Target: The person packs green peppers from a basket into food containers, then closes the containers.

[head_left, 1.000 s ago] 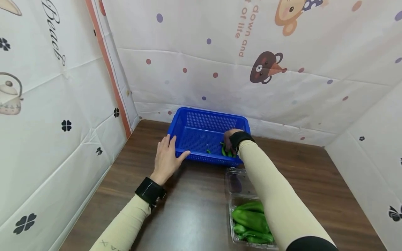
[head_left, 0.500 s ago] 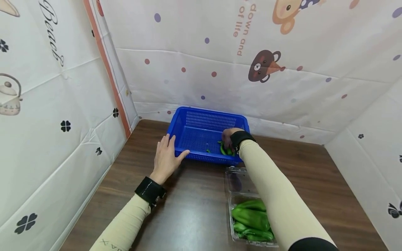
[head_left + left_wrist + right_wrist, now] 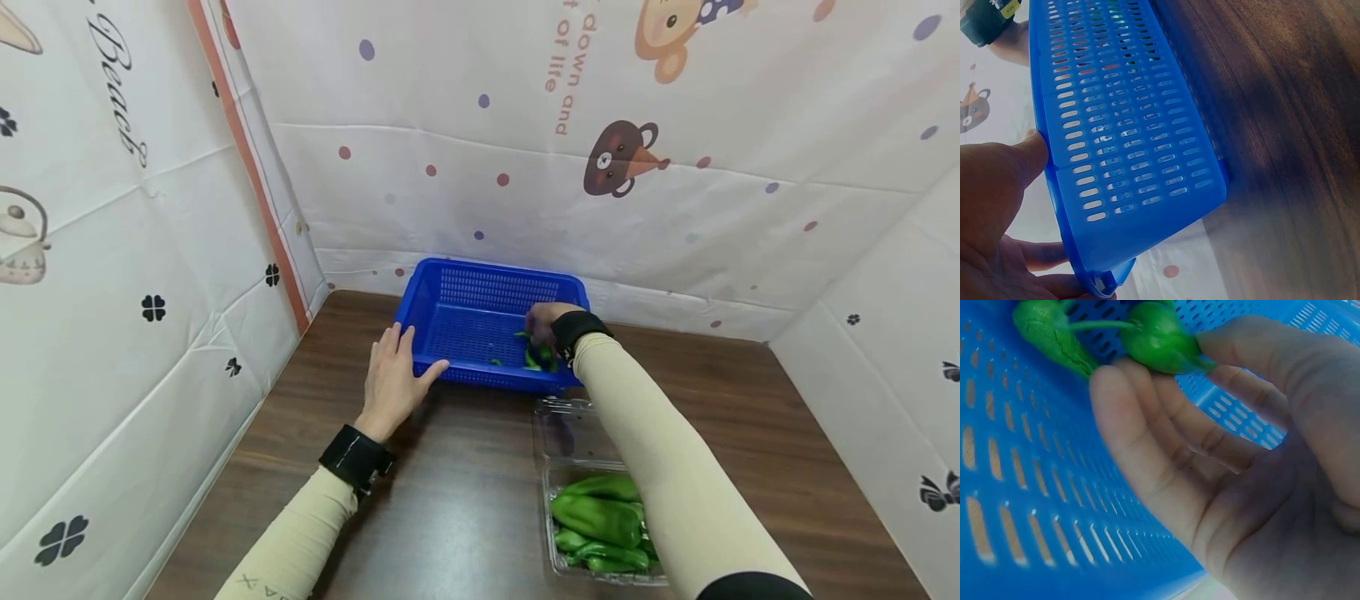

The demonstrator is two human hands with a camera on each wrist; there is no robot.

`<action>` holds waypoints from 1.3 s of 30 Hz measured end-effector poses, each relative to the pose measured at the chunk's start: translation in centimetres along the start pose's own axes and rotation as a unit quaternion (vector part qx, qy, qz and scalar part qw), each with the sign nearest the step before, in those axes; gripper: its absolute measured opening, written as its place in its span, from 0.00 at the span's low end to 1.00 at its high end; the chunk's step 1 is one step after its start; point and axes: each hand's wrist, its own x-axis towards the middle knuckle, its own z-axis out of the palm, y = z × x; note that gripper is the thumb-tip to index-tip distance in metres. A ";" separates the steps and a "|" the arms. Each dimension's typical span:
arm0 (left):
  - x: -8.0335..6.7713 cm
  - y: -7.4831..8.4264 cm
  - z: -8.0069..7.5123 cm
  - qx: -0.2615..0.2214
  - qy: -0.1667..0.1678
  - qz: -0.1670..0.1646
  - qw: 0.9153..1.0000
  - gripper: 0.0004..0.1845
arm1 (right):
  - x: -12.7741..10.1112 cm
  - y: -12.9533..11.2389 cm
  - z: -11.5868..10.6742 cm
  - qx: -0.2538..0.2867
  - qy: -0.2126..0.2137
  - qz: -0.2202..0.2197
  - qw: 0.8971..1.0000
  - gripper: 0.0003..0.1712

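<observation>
A blue perforated plastic basket stands at the back of the table. My left hand rests on its front left corner, fingers spread and fairly straight. In the left wrist view, the thumb of that hand touches the basket rim. Inside the basket at the right, my right hand reaches down among small green peppers. The right wrist view has this hand pinching one glossy green pepper between thumb and fingertips. Another, wrinkled green pepper lies beside it against the basket.
In front of the basket at the right, an opened clear plastic box holds several larger green peppers, partly under the right forearm. A small green bit lies in the basket. Patterned white sheets enclose the wooden table.
My right hand has shifted slightly left inside the basket, and the peppers under it have moved a little. The left hand stays at the basket corner.
</observation>
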 end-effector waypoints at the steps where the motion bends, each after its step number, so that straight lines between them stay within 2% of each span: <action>1: 0.0 0.0 0.0 0.000 0.000 0.000 1.000 0.46 | 0.0 0.1 0.0 0.014 0.000 0.000 1.000 0.23; 3: -0.1 -0.1 0.0 0.000 -0.001 -0.002 1.000 0.46 | -0.3 0.1 0.0 0.026 0.004 -0.002 1.000 0.23; 7: -0.2 -0.1 0.0 -0.003 -0.002 -0.004 1.000 0.46 | -0.3 0.2 0.0 0.015 0.009 -0.007 1.000 0.23; 13: -0.1 -0.1 0.0 -0.001 0.000 0.000 1.000 0.47 | 0.3 0.6 -0.3 0.020 -0.005 -0.007 1.000 0.24; 21: 0.0 -0.1 0.0 0.003 0.005 0.005 1.000 0.47 | 0.6 0.8 -0.8 -0.061 -0.028 -0.039 0.997 0.22; 29: 0.0 -0.2 0.0 0.010 0.004 0.005 1.000 0.47 | 0.4 0.6 -0.9 -0.058 -0.079 -0.065 0.993 0.23; 39: -0.3 0.0 0.1 0.006 0.001 0.005 1.000 0.47 | -0.5 0.3 -0.1 -0.051 -0.081 -0.045 0.994 0.13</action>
